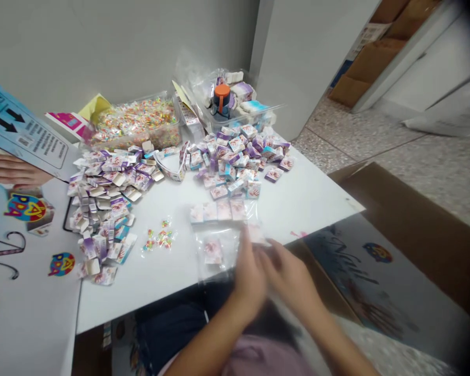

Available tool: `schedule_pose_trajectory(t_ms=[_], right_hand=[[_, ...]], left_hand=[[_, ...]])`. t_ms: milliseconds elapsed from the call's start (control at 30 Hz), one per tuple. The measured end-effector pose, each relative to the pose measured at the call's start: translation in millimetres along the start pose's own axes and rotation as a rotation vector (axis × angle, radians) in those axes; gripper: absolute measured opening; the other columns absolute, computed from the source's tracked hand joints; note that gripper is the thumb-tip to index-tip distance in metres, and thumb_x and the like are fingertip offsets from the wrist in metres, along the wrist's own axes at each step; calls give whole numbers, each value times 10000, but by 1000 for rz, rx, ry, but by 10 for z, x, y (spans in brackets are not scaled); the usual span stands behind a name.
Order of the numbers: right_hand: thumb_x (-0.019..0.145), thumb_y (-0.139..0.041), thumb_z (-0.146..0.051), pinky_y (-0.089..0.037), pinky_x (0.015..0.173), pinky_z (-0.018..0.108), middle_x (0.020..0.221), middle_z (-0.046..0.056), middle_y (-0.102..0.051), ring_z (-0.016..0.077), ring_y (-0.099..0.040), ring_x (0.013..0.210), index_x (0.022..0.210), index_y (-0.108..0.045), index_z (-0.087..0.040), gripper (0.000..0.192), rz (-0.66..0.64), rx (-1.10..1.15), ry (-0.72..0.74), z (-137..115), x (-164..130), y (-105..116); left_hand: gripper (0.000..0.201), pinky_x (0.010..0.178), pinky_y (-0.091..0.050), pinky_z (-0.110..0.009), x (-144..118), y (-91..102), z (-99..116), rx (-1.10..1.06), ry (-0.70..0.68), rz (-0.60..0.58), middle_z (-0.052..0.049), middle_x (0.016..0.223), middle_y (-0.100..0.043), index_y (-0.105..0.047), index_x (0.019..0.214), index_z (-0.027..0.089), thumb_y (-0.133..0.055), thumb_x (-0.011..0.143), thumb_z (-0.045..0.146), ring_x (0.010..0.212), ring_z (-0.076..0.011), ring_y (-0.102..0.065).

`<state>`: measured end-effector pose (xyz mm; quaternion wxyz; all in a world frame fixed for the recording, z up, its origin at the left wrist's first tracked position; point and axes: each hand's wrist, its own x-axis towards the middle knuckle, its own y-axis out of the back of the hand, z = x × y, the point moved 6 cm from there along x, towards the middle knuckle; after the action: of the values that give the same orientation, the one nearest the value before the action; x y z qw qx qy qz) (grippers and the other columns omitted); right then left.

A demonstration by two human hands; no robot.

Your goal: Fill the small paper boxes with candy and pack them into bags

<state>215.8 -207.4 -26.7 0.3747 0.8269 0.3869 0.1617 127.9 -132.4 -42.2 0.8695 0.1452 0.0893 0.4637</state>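
Observation:
My left hand [250, 274] and my right hand [288, 271] come together at the table's front edge. Between their closed fingers is a small pale box [257, 234], seemingly in a clear plastic bag; motion blurs it and the fingers partly cover it. Left of my left hand lies a clear bag with a small printed box [212, 251] in it. Just beyond, a row of several small boxes [224, 210] lies side by side. Several tiny packets of coloured pieces [159, 237] rest further left on the white table [172, 196].
Open small cartons [109, 193] are heaped at left, closed ones [238, 156] at the back centre. Behind stand a tub of colourful packets [137, 122] and a clear bin [243, 121] with an orange-lidded bottle [221, 98]. Large cardboard boxes [407, 209] flank the table's right side.

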Motion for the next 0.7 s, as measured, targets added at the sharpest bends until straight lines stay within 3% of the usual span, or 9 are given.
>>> schedule_pose_trajectory(t_ms=[167, 367, 533, 700], right_hand=[[937, -434, -435, -570, 822, 368, 1090, 164, -737, 257, -725, 923, 1196, -645, -108, 467, 24, 128, 15, 129, 1, -70], [957, -397, -350, -563, 885, 375, 1156, 145, -728, 254, -715, 1021, 1185, -658, -154, 398, -20, 135, 86, 183, -9, -177], [960, -388, -296, -573, 836, 348, 1114, 147, -735, 234, -723, 966, 1185, -646, -155, 370, -8, 126, 126, 124, -22, -178], [939, -429, -279, -567, 759, 320, 1048, 138, -734, 224, -716, 898, 1126, -635, -156, 304, -36, 134, 148, 108, -16, -167]], left_hand=[[514, 1159, -380, -437, 64, -38, -16, 44, -12, -32, -156, 1445, -523, -422, 1469, 177, -425, 955, 185, 1363, -270, -485], [610, 1221, -294, -385, 191, -33, -46, 52, -25, -21, -123, 1555, -411, -338, 1525, 165, -394, 920, 103, 1453, -219, -371], [566, 1223, -292, -401, 229, 29, -22, 40, -68, 24, -101, 1518, -460, -451, 1445, 188, -401, 894, 74, 1442, -215, -383], [545, 1159, -381, -443, 213, 77, 55, 6, -91, 78, -136, 1416, -526, -447, 1391, 184, -532, 856, 127, 1339, -247, -491]])
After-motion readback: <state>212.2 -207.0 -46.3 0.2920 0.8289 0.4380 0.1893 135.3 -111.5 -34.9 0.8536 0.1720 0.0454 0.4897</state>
